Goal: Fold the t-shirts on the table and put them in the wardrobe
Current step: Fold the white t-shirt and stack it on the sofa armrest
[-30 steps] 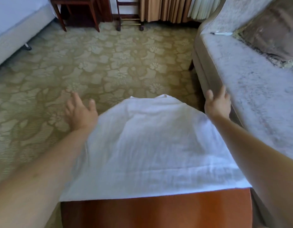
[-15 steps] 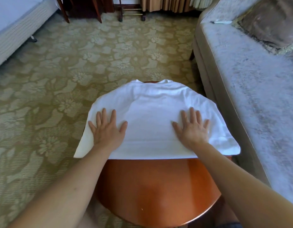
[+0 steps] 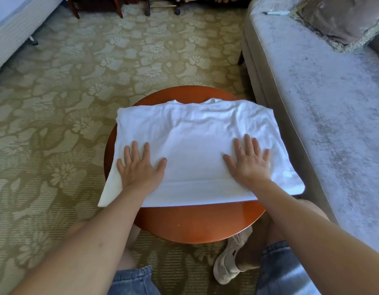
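Note:
A white t-shirt (image 3: 197,133) lies spread across a small round wooden table (image 3: 197,222), its collar at the far edge and its corners hanging past the table's left and right sides. My left hand (image 3: 139,167) presses flat on the shirt's near left part, fingers straight and spread. My right hand (image 3: 248,162) lies flat on the near right part in the same way. Neither hand grips the cloth. No wardrobe is in view.
A grey sofa (image 3: 322,103) with a cushion (image 3: 341,20) runs close along the table's right. A bed corner (image 3: 12,28) is at the far left, dark chair legs (image 3: 118,9) at the back. Patterned carpet (image 3: 67,92) surrounds the table. My knees and one shoe (image 3: 231,258) are under the near edge.
Both hands came back from beyond the shirt's far sides and now press flat on its near part. The view has pulled back, showing the whole table.

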Available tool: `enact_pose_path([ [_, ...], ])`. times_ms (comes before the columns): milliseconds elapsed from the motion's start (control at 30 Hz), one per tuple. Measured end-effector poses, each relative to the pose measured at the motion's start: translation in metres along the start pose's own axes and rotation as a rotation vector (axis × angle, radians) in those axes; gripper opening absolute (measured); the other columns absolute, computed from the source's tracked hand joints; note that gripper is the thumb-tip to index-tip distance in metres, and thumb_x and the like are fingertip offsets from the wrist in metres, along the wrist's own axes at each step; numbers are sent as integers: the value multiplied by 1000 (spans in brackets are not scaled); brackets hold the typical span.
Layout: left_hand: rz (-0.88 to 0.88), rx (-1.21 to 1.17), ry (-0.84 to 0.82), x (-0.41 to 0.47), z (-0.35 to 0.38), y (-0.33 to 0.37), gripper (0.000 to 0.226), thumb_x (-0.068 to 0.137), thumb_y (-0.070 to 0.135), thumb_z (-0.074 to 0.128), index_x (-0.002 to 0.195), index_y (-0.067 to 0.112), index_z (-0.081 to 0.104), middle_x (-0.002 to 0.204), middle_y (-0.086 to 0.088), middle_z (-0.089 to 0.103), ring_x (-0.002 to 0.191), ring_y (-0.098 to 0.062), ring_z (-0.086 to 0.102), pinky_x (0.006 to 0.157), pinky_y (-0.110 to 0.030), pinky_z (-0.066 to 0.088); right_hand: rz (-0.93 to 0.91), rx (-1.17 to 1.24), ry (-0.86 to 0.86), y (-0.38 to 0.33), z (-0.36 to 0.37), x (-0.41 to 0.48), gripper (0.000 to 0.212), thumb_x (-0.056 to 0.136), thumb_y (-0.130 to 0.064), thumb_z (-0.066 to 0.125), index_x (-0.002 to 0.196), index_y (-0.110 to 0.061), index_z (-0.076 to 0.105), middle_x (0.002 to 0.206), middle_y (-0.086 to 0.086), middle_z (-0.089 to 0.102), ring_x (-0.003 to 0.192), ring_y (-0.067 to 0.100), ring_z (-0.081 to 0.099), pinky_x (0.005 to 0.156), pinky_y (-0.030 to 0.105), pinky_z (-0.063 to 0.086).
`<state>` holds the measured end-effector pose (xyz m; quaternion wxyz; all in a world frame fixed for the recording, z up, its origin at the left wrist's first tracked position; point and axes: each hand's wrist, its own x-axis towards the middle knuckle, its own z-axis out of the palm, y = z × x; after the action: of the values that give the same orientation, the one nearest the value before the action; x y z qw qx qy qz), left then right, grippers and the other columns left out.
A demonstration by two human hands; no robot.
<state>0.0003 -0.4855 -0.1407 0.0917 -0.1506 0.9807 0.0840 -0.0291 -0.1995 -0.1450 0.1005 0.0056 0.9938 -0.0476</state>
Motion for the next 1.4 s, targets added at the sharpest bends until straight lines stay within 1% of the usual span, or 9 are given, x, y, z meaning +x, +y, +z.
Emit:
enact_pose_path([
  [333,-53,-72,17,-8,4,-1,73,95,64,24,155,31,-2,161,-5,-20,147,-29,-22,119,-50,-5,-14,-18,-12,5,3,-3,75,92,-70,6,155,-30,-1,163,1,-13,150,23,-12,119,53,-1],
  [467,-196,-362,136,0,-12,-5,87,88,58,55,156,28,10,161,-9,-2,147,-32,4,118,-46,12,-6,-47,-25,5,4,-3,75,92,-70,4,155,-30,-3,163,1,-14,150,23,-13,119,53,-1],
  [633,-409,-502,167,14,-29,-28,89,84,40,68,154,25,15,151,-13,23,138,-34,23,108,-46,30,-1,-54,-32,4,4,-3,75,92,-70,4,155,-30,-4,163,1,-15,150,23,-13,120,53,-1],
  [733,-388,-463,106,20,-35,-31,93,82,42,71,154,22,16,147,-15,34,137,-36,29,107,-46,32,2,-41,-29,4,4,-4,75,92,-69,5,155,-30,-1,163,1,-13,150,24,-12,120,53,-1],
  [800,-382,-502,67,26,-42,-31,94,81,40,74,152,20,18,145,-12,42,133,-38,38,96,-45,40,-1,-34,-22,3,3,-4,75,92,-69,6,156,-29,0,163,1,-13,150,24,-12,120,53,-1],
  [933,-294,-568,-19,33,-50,-37,102,83,34,74,156,25,4,153,-5,36,128,-36,47,85,-39,41,-3,-31,-35,2,2,-6,74,92,-69,5,155,-29,-2,163,0,-15,150,23,-14,120,53,-3],
  [1167,-81,-606,-81,34,-46,-60,95,92,27,64,152,42,-8,157,0,31,133,-31,44,100,-37,41,0,-8,-52,3,-2,-7,74,94,-68,9,156,-30,-1,163,0,-14,150,23,-14,120,53,-4],
  [1233,-30,-610,-121,35,-47,-68,88,95,26,59,152,46,-4,160,2,24,139,-28,37,106,-41,39,1,-4,-54,2,-3,-6,75,93,-69,9,156,-29,0,163,0,-13,150,24,-13,119,55,-5],
  [1400,51,-636,-111,37,-43,-74,66,102,19,47,154,39,13,162,6,15,148,-18,20,108,-28,27,-14,-4,41,-13,-4,-11,76,93,-70,14,156,-27,7,163,3,-10,150,27,-12,115,58,-8],
])
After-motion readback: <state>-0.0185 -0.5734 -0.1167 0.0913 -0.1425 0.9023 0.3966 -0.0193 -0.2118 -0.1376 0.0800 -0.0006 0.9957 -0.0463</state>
